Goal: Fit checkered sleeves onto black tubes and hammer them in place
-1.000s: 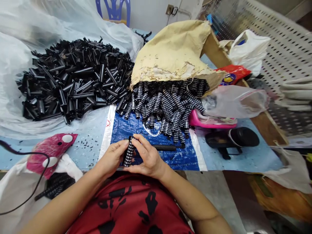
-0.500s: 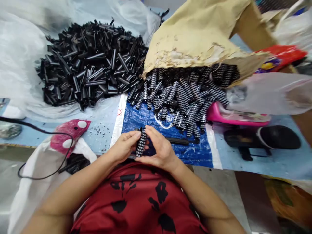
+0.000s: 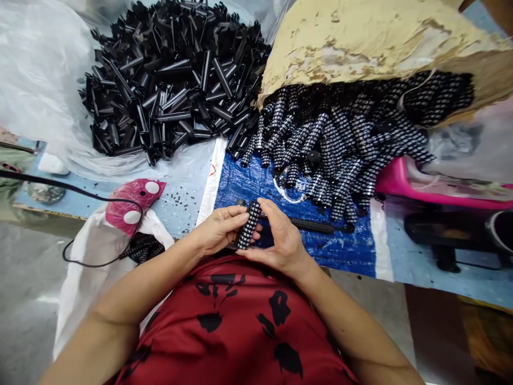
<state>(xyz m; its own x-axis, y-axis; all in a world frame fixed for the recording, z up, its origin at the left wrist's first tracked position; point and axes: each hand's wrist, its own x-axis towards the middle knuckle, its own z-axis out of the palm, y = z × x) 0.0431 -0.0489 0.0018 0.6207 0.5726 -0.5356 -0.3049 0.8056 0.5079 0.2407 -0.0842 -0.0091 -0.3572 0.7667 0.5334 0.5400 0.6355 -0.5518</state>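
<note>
My left hand pinches a black tube covered in rows of small pale marks, thumb in front and fingers behind. My right hand spans the same tube, its forefinger at the upper end and its thumb at the lower end. The tube is tilted, its top leaning right, just above the front edge of the table. Behind my right hand lies a dark ridged rod. Beyond it, a heap of similar patterned tubes spreads over a blue plastic sheet.
Smooth black tubes with forked ends are heaped at the back left on clear plastic. A torn yellow sack covers part of the patterned heap. To the right are a pink tray and a black device. A cable hangs at left.
My view has shifted, so the table's things appear farther right and larger. The tube has turned a little and shows more of its patterned face. Both hands still hold it.
</note>
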